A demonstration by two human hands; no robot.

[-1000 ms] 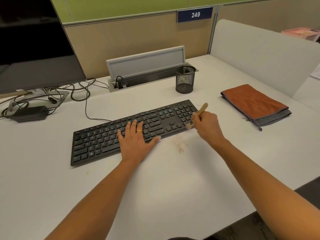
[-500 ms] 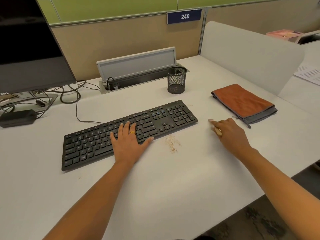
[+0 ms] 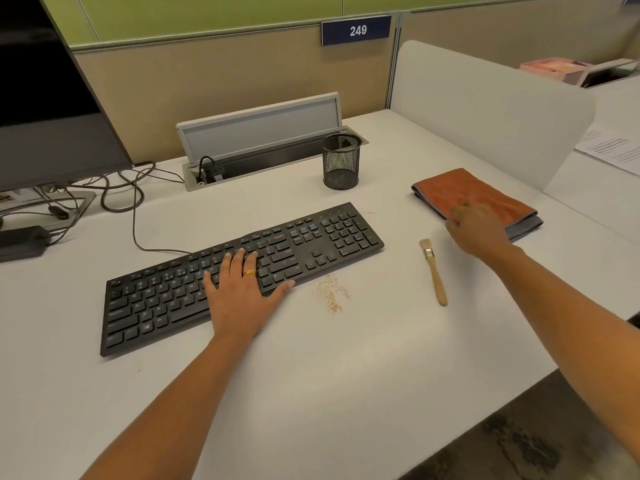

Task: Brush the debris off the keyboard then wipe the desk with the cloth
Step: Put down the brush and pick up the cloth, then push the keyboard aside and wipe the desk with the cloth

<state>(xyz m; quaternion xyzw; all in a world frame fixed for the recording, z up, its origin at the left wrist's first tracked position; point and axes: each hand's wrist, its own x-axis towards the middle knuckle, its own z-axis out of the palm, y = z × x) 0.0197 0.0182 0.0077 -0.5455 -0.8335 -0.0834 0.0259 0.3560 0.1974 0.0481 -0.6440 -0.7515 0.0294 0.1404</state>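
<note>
White desk [image 3: 311,393] in an office cubicle, with a dark monitor [image 3: 52,116] off to the left. The left hand [image 3: 239,292] lies flat on the middle of the keyboard [image 3: 166,299], fingers straight, probably to pin it so it cannot slide. Crumbs [image 3: 332,296] sit in a small heap just in front of the keyboard, so the brushing looks done. The brush [image 3: 434,271] lies loose between keyboard and cloth [image 3: 467,188], no hand on it. The right hand [image 3: 478,230] is at the near edge of the folded orange cloth, fingers loosely spread and gripping nothing that I can make out. It is likely about to take the cloth for wiping.
</note>
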